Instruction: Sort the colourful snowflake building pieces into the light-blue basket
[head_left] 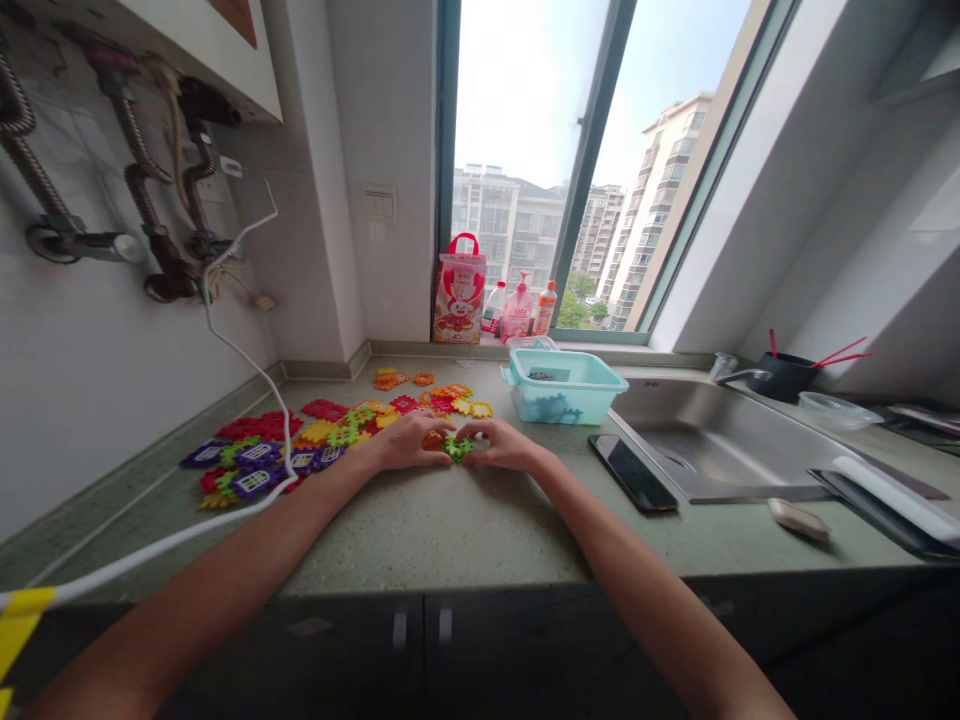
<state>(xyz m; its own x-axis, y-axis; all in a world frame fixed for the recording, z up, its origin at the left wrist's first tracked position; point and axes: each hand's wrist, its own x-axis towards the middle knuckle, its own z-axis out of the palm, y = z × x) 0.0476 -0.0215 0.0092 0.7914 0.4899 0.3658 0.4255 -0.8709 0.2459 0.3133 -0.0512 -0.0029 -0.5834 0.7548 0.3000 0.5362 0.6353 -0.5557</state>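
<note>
A green interlocking piece [458,449] is sitting between two bare hands just above or on the desk [465,540], near its middle; whether it is touching the surface, one cannot tell. The left hand [409,441] is gripping the piece's left side between its fingers, while the right hand [501,445] is pinching its right side. An orange piece [433,440] is showing beside the left fingers; whether they are holding it too is unclear.

To the left, a heap of flat plastic pieces is spreading over the desk: purple window-panel pieces [255,483] are lying nearest the person, red pieces [259,426] behind them. A white cable [112,573] is running across the heap.

Beyond the right hand, a teal plastic tub [592,407] is holding more pieces. A black smartphone [632,472] is lying before it, beside a stainless-steel sink [697,445]. Behind, a pink handled bag [460,300] and a pink pump bottle [517,314] are standing by the window.
</note>
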